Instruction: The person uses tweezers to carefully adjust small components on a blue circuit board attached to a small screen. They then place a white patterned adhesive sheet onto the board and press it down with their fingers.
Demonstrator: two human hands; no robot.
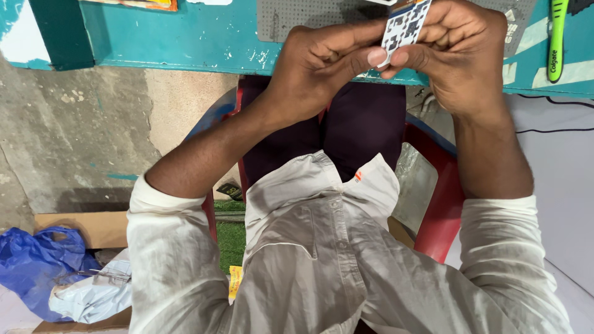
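Both my hands meet at the top of the view, over the edge of a teal table (185,37). Between them is a small white card with a dark blue square pattern (405,26). My left hand (322,59) pinches its lower edge with thumb and forefinger. My right hand (461,52) curls around its right side and grips it from behind. The card's upper end runs out of the frame. I sit on a red plastic chair (442,210), in a white shirt with rolled sleeves.
A green toothbrush (557,40) lies on the table at the far right, beside a grey perforated mat (291,15). A black cable (550,102) runs along the right. On the floor at lower left lie a blue plastic bag (37,256) and cardboard (86,226).
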